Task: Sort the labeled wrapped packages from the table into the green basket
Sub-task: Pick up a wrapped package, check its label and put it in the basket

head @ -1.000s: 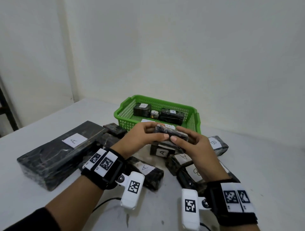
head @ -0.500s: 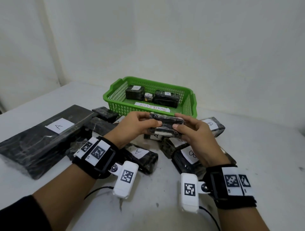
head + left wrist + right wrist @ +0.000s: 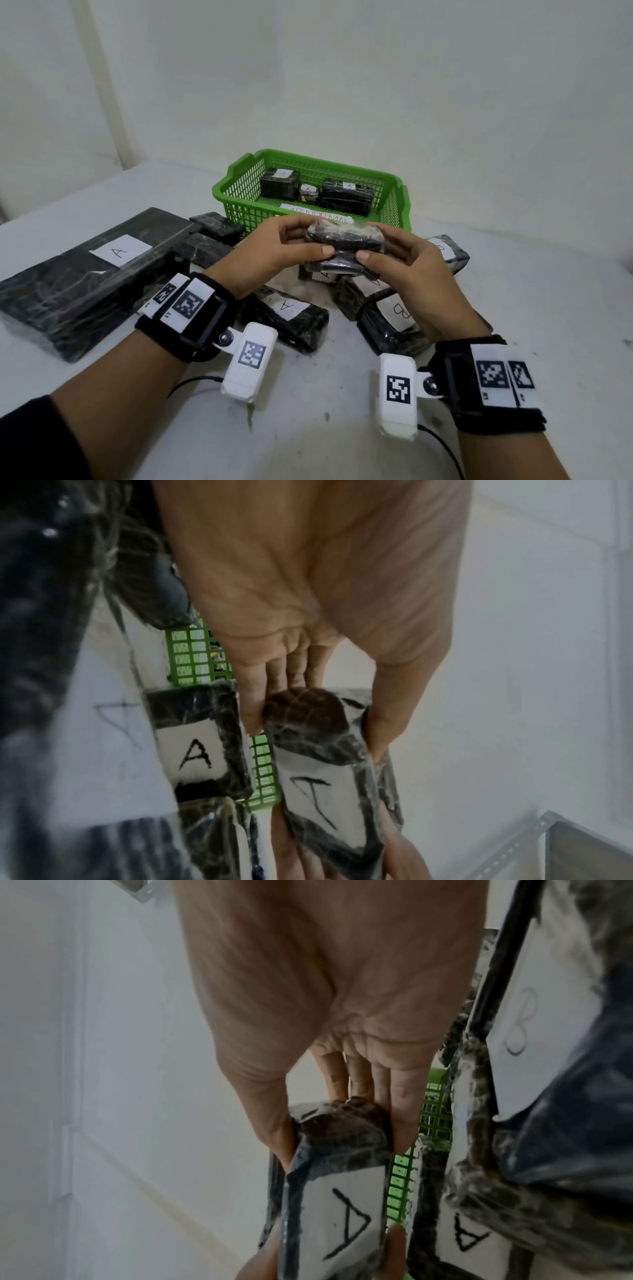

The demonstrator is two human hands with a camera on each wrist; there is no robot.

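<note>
Table point(image 3: 513, 342) with a large package marked A point(image 3: 85, 274) at left and smaller wrapped packages clustered at centre. Beyond them, the green basket point(image 3: 236, 192) – three packages already inside. Just short of its near wall, a small wrapped package point(image 3: 342, 240) is held clear of the table, long axis running left to right, its A label facing down. Left hand point(image 3: 274, 253) and right hand point(image 3: 407, 270) each pinch one end, thumb nearest the person and fingers on the basket side – both equally near, the basket straight ahead.
</note>
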